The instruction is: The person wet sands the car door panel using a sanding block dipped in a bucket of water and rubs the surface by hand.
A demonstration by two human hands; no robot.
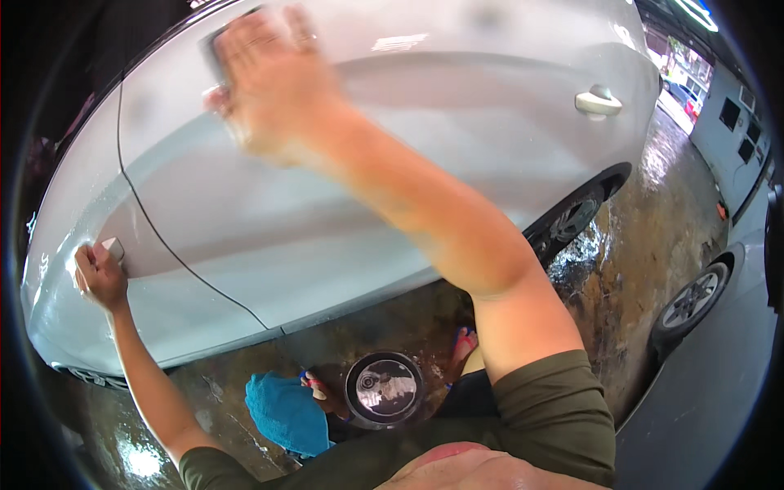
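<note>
My left hand (101, 276) is closed round a light-coloured door handle (113, 247) on a wet silver car (269, 220). Stretched across the upper part of the same car's door, my right hand (273, 82) is smeared by motion. It presses a flat, dark-edged grey pad (216, 54) against the panel; most of the pad is hidden under the fingers, so its exact kind does not show. A thin seam between panels runs down the car between my two hands.
A round dark bucket (349, 394) of water stands by my feet. A blue towel (286, 412) hangs beside my leg. To the right are a wheel (572, 216) of the silver car, wet floor (629, 269) and another grey car (702, 376). A second handle (598, 101) juts out.
</note>
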